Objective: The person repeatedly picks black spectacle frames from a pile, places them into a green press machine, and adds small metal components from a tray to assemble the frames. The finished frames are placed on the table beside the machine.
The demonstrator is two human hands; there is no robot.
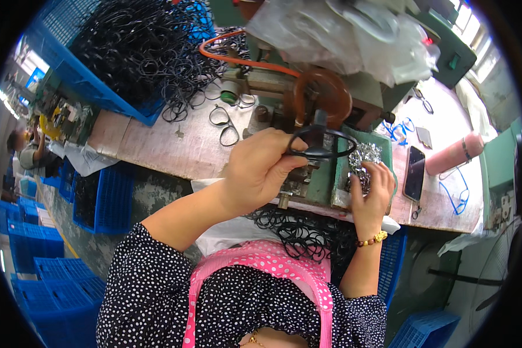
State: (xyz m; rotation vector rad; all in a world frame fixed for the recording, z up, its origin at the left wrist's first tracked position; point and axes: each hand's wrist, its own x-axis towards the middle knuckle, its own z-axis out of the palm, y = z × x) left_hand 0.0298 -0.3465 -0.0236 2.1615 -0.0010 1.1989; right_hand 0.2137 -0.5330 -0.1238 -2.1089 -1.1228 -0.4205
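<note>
My left hand (261, 165) pinches a black eyeglass frame (325, 152) between thumb and fingers, holding it up in front of a bench machine (267, 87). The frame's rims stretch to the right of my fingers. To the right, my right hand (372, 194) reaches into a green tray (391, 152) of small shiny metal pieces (366, 155). Its thumb and fingers are apart, with the fingertips down among the pieces. Whether a piece is between them is too small to make out.
Many black frames fill a blue basket (93, 87) at far left; more lie on my lap (307, 232). A loose frame (226, 124) rests on the bench. Right of the tray are a phone (413, 174), a pink bottle (455, 153) and blue frames (458, 200). Plastic bags (342, 40) drape the machine.
</note>
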